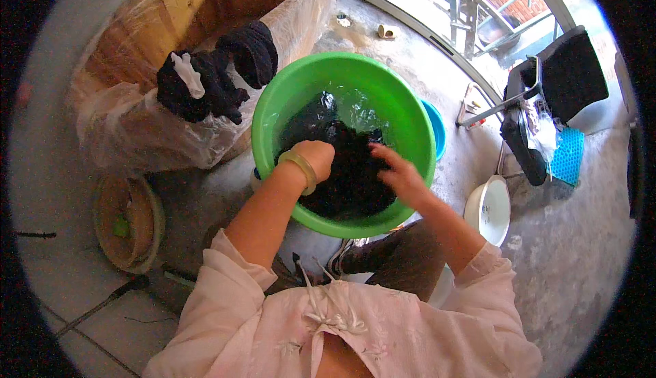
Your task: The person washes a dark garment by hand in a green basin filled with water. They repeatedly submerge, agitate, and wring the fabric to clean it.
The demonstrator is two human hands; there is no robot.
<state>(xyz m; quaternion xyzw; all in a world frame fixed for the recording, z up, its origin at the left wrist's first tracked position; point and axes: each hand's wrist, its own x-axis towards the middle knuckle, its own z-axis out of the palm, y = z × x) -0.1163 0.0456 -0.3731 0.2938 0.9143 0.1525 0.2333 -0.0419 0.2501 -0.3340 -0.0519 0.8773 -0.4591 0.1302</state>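
Observation:
A round green plastic basin (266, 96) stands before me, holding water and a mass of black cloth (353, 183). Curled into a fist, my left hand (316, 158) is at the cloth on the left of the basin and appears to grip it; its fingertips are hidden. A pale bangle (302, 170) circles that wrist. My right hand (400, 173) is slightly blurred by motion over the right side of the cloth. Its fingers are apart, with nothing seen between them.
Black clothing (205, 88) hangs over the rim of a plastic-wrapped wooden tub (302, 9) at upper left. A blue basin (435, 129) peeks out behind the green one. At right stand a white basin (489, 209) and a black chair (574, 75). A woven basket (130, 224) sits lower left.

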